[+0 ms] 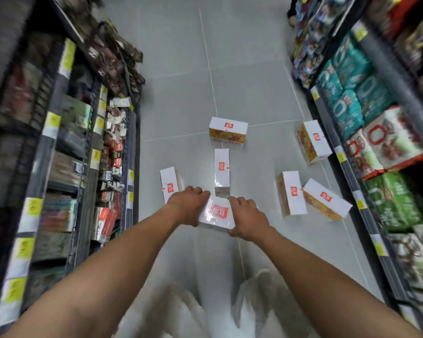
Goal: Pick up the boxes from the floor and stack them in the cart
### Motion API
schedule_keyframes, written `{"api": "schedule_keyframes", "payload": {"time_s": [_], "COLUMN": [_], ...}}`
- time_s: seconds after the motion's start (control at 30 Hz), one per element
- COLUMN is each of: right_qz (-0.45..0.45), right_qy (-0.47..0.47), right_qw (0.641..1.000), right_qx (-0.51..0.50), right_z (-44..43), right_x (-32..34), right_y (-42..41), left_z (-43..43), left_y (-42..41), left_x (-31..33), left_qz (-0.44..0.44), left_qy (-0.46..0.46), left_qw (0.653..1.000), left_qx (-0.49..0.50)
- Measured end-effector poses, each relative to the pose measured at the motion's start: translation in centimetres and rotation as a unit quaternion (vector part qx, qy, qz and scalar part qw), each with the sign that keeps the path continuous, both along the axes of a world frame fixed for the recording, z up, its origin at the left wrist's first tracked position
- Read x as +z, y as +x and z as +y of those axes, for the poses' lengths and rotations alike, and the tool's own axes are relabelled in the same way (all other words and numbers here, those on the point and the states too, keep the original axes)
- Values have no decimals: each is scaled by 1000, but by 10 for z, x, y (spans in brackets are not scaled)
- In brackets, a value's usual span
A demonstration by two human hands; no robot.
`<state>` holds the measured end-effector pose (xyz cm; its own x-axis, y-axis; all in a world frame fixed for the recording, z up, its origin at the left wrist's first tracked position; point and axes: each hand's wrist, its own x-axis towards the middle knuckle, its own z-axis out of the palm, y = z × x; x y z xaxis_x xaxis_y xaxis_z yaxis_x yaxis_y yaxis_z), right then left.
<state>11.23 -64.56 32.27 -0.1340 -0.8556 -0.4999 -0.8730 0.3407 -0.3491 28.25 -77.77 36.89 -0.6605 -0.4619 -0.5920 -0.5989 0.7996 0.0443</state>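
Note:
Several white boxes with a red logo and yellow printed sides lie scattered on the grey aisle floor. I grip one box between both hands: my left hand on its left side, my right hand on its right side. Whether it rests on the floor or is lifted is unclear. Other boxes lie just beyond: one at the left, one upright in the middle, one farther back, and three toward the right. No cart is in view.
Dark store shelves full of packaged goods with yellow price tags line the left side. Shelves with large snack bags line the right. The grey tiled floor runs on ahead. A person's foot shows at the far top right.

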Motion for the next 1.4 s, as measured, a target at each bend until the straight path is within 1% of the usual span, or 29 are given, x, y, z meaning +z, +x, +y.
{"api": "schedule_keyframes", "payload": {"time_s": [0.07, 0.1, 0.23, 0.3, 0.4, 0.57, 0.7, 0.83, 0.93, 1.03, 1.1, 1.17, 1.23, 1.4], "right_qz": [0, -2, 0, 6, 16, 27, 29, 33, 36, 54, 59, 57, 58, 73], "right_qy": [-4, -8, -24, -30, -42, -66, -63, -57, -57, -70, -70, -69, -69, -59], "right_qw": [1000, 1000, 998, 997, 996, 995, 996, 998, 996, 987, 981, 969, 956, 906], "right_qx": [13, 22, 55, 69, 79, 72, 51, -2, -61, -134, -170, -229, -279, -413], "right_z": [-6, -11, -23, -27, -33, -41, -44, -38, -25, -5, 12, 41, 74, 176], "right_x": [65, 116, 236, 281, 326, 359, 371, 380, 388, 395, 401, 405, 405, 416], "right_y": [-12, -21, -45, -56, -72, -90, -99, -108, -118, -128, -131, -133, -132, -121], "left_z": [-3, -6, -11, -14, -20, -29, -42, -58, -69, -71, -65, -49, -24, 73], "left_y": [-7, -10, -23, -31, -44, -62, -75, -101, -133, -170, -191, -218, -240, -294], "left_x": [64, 114, 228, 269, 311, 342, 354, 363, 372, 381, 384, 385, 387, 399], "left_qz": [5, 11, 27, 37, 46, 63, 66, 60, 72, 83, 83, 86, 92, 93], "left_qy": [-15, -22, -31, -26, -30, -44, -48, -51, -54, -47, -41, -25, -14, 1], "left_qw": [1000, 1000, 999, 999, 998, 997, 997, 994, 986, 971, 962, 946, 929, 868], "left_qx": [-6, -4, -1, 8, 16, 15, -6, -73, -143, -221, -258, -311, -358, -488]}}
